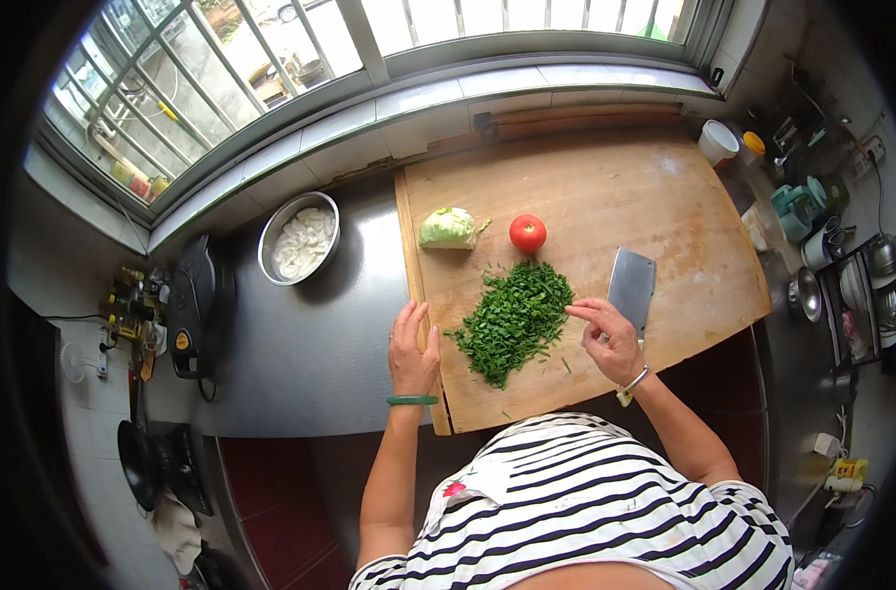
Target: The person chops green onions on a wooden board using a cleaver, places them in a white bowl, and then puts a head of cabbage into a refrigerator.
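Note:
A pile of chopped green leaves (pixel 516 321) lies on a large wooden cutting board (pixel 684 214). My left hand (pixel 414 359) is at the board's left edge, fingers apart and holding nothing. To the right of the pile, my right hand (pixel 614 345) points its fingers left, close to the greens; nothing shows in its fingers. A cleaver (pixel 631 286) rests on the board with its blade pointing away from me, its handle mostly hidden beneath my right hand and wrist. Beyond the pile sit a cut piece of cabbage (pixel 448 228) and a whole red tomato (pixel 527 234).
A metal bowl (pixel 264 243) of white slices stands on the steel counter (pixel 308 354) at left. Farther left is a black electric appliance (pixel 197 310). A white tub (pixel 717 141), a teal jug (pixel 794 206) and a dish rack (pixel 853 295) line the right side. A barred window spans the back.

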`<act>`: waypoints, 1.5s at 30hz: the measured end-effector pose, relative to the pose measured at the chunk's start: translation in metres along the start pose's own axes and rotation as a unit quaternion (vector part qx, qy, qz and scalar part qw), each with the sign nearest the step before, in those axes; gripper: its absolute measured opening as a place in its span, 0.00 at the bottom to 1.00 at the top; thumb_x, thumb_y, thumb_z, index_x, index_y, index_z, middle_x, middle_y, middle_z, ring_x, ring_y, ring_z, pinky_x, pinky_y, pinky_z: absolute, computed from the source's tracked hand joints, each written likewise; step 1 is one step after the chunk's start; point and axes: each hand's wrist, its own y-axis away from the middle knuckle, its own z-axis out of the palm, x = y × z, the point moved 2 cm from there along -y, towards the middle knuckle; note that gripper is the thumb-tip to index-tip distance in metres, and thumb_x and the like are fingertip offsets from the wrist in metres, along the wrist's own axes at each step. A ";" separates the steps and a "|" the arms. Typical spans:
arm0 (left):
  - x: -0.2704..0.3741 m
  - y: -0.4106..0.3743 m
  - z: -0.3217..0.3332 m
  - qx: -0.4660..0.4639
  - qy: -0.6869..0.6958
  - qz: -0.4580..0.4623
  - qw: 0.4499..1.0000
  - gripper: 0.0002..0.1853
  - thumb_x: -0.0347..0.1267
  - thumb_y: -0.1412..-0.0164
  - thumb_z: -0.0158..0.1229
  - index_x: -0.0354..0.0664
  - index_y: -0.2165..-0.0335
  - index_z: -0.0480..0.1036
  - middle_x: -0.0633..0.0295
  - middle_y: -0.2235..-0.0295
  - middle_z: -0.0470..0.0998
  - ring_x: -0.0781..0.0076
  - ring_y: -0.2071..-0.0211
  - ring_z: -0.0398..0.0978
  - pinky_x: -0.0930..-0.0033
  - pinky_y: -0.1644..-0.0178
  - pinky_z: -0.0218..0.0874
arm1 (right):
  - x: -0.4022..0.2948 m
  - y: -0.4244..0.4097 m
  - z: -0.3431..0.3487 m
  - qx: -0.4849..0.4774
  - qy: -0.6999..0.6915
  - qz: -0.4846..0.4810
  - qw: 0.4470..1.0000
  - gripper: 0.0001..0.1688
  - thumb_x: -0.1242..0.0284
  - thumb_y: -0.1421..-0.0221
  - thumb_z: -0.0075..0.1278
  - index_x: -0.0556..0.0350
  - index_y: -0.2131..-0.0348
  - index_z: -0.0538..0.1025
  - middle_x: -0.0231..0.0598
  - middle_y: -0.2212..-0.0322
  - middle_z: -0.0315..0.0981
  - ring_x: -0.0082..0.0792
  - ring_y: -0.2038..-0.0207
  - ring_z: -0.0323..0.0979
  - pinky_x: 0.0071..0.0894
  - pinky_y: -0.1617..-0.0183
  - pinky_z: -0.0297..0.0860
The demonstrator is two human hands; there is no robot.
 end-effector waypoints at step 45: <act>0.122 -0.034 0.053 -0.349 0.703 -0.253 0.565 0.31 0.34 0.45 0.60 0.32 0.46 0.60 0.56 0.52 0.71 0.67 0.52 0.70 0.66 0.47 0.60 | 0.012 0.070 0.004 0.156 -0.272 0.111 0.943 0.13 0.83 0.45 0.44 0.67 0.60 0.76 0.46 0.55 0.72 0.30 0.61 0.75 0.25 0.55 0.69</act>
